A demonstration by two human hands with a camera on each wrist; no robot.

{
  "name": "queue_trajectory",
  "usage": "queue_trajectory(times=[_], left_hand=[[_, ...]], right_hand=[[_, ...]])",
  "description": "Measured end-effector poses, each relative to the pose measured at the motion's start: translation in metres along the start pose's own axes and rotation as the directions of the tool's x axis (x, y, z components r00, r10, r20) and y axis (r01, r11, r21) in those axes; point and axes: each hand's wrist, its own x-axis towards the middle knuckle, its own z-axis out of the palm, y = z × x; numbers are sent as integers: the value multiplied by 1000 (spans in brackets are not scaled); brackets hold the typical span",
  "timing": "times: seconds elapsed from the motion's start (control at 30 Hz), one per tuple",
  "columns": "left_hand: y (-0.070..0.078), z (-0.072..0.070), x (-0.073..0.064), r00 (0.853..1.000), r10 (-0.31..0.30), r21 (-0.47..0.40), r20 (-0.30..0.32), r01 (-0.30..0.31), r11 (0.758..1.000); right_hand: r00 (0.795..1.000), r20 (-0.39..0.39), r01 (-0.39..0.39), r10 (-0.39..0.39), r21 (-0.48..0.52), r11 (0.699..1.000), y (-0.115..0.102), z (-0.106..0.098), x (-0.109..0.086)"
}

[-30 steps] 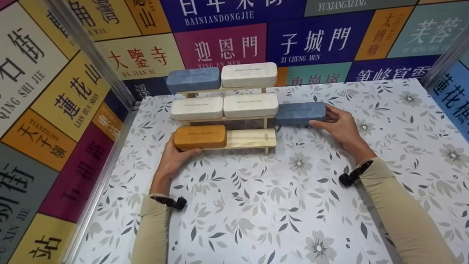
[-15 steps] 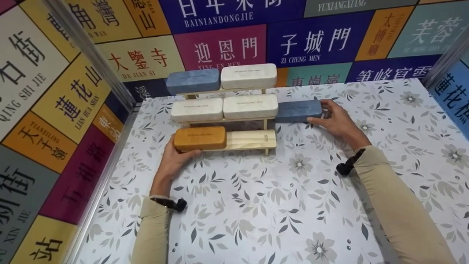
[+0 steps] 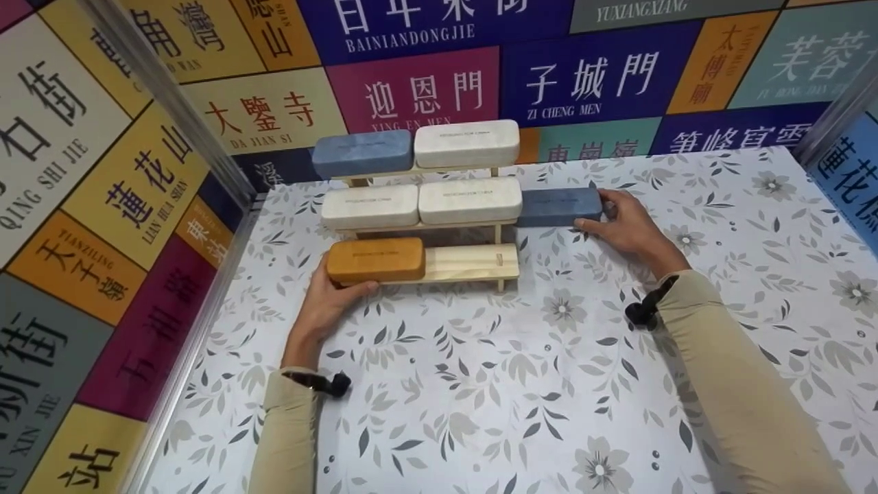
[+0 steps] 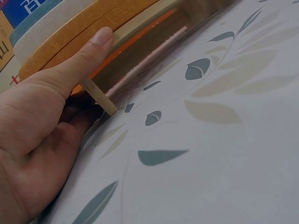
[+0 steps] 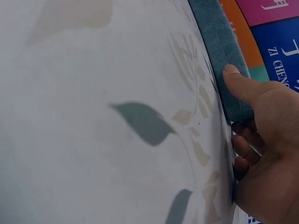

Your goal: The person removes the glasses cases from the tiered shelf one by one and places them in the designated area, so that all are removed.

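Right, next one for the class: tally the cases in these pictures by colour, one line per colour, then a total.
Blue: 2 (top-tier blue case, held blue case)
White: 3 (top-tier white case, middle-left white case, middle-right white case)
Orange: 1 (bottom-tier orange case)
Total: 6

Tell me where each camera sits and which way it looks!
Head: worn on the head, looking forward and down at the wooden rack; left hand, right hand and sleeves show.
Left wrist: on that wrist, looking toward the orange box; the left hand shows.
Right wrist: on that wrist, looking over the leafy table to the held blue box; the right hand shows.
Shared: head and left wrist both see the orange box.
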Motion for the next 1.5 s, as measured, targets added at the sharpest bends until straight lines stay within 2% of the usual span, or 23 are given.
queue_trajectory(times=[0.3,0.47,0.6,0.73,0.93,1.07,1.37,1.5], left_hand=[[0,1,-1,1000,-14,6,-3,14,1000],[1,1,-1,1000,-28,24,0,28,999],[0,1,-1,1000,-21,13,2,21,1000],[0,-1,-2,1000,-21,4,-9,21,1000],[0,-1,-2,1000,-14,-7,5,14,1000],[0,-2,-3,1000,-20,2,-1,20,1000],[4,-1,-5,999,-50,28,-6,50,998],[3,-1,-3,999,-49,40,-5,49,998]], right_hand=[[999,-7,53,-54,-83,995,-1,-2,-3],[998,-51,32,-38,-118,993,-6,-3,-16],[988,-140,56,-63,-55,997,-12,3,-27],[973,-204,121,-108,51,991,-24,20,-39],[942,-262,251,-211,133,959,-50,53,-58],[922,-262,334,-286,162,928,-68,71,-69],[850,-150,527,-505,194,828,-97,107,-82],[844,-102,536,-527,222,815,-107,120,-84]])
